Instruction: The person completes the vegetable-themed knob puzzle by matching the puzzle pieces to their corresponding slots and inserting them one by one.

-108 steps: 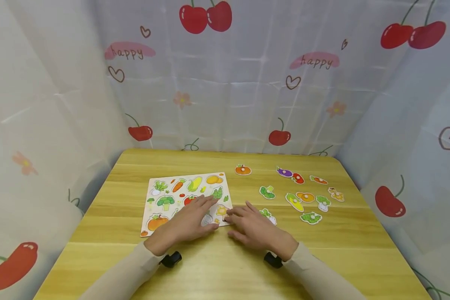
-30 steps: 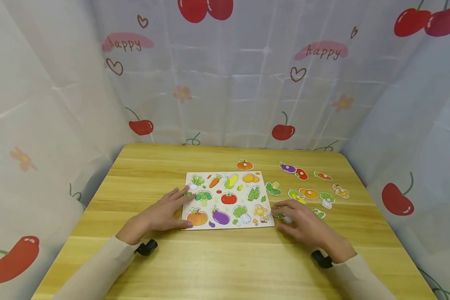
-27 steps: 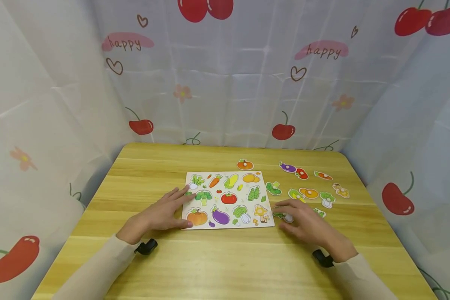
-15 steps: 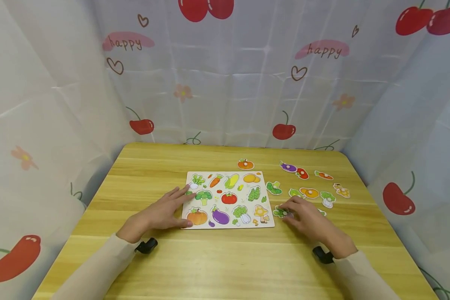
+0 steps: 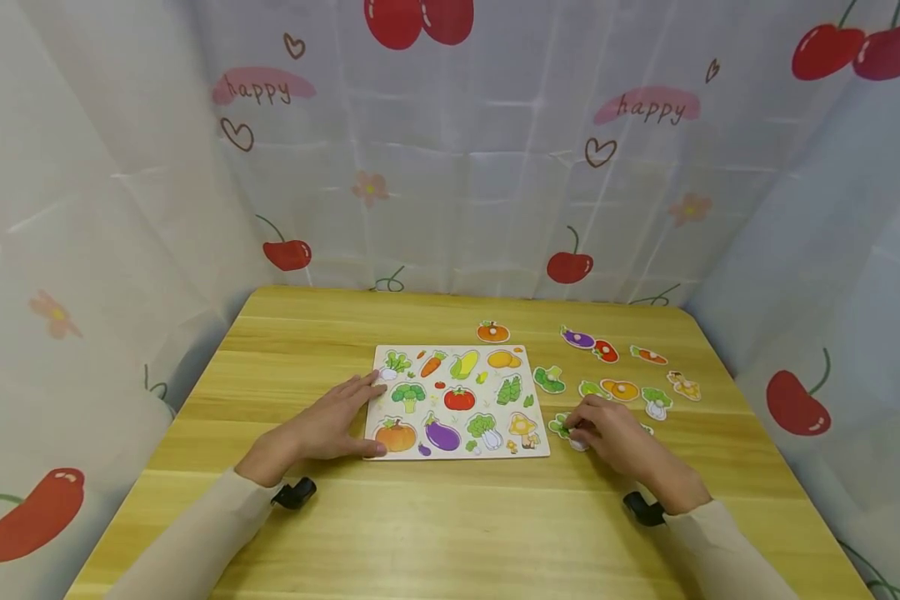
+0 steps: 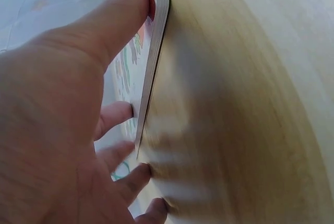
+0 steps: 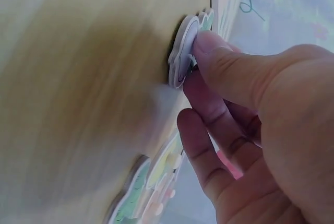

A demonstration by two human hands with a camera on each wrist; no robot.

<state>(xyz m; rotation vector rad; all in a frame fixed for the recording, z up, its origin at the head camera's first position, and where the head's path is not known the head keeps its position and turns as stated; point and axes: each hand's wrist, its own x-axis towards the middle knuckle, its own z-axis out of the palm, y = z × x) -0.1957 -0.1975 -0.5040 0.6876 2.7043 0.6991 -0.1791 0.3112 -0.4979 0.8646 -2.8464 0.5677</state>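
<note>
A wooden vegetable puzzle board (image 5: 487, 403) lies flat on the table. My left hand (image 5: 318, 427) rests at its left side, fingers fairly straight and spread. In the left wrist view the thumb (image 6: 112, 18) presses on the board's near corner, while the other fingertips reach along its edge. Just right of the board, my right hand (image 5: 624, 435) pinches a turnip puzzle piece (image 5: 559, 425) with green leaves and a white bulb. Thumb and finger meet over its middle in the right wrist view, where the piece (image 7: 182, 51) is low at the tabletop; its knob is hidden.
Loose pieces lie right of the board: broccoli (image 5: 549, 380), potato (image 5: 619, 390), bok choy (image 5: 657, 403), mushroom (image 5: 684, 386), carrot (image 5: 648, 355), tomato (image 5: 605, 351) and eggplant (image 5: 577, 337). A pumpkin piece (image 5: 493, 332) sits behind the board. Corn and a green piece are partly covered by my right hand.
Since the oldest frame the board has shifted right and straightened, and both hands have moved apart. Lately my right fingers have closed on the turnip piece, which has turned slightly. My left hand stays put.
</note>
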